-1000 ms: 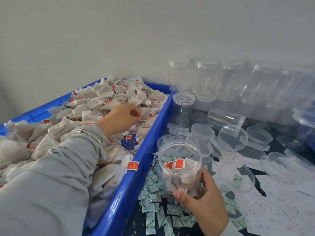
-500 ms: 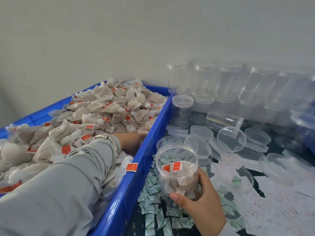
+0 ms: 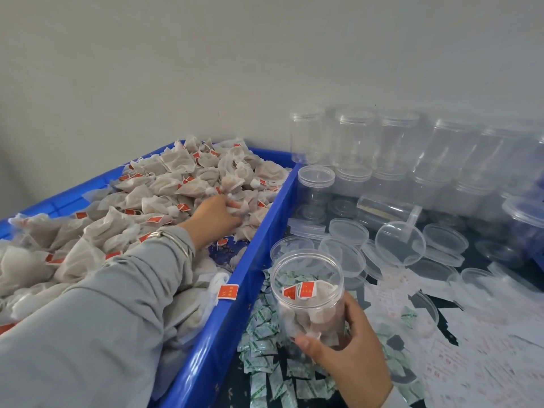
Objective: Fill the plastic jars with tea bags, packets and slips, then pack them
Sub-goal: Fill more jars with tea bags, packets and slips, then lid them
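Filling the left half of the frame, the blue crate (image 3: 223, 334) is holding a heap of tea bags (image 3: 164, 192): light, soft, limp pouches, probably best pinched by a gathered corner or the red tag. Near the centre, the left hand (image 3: 216, 213) is reaching into the heap, its fingers (image 3: 235, 205) curling onto a few bags, though a firm hold cannot be confirmed. At lower centre right, the right hand (image 3: 350, 360) is wrapping its fingers round the lower wall of an open jar (image 3: 309, 295), partly filled with bags; it looks light, smooth and slightly slippery. Below it, green-printed packets (image 3: 265, 348) are lying on the counter (image 3: 500, 257); paper slips (image 3: 477, 348) are spreading right, with empty jars (image 3: 397, 142) lining the upper right.
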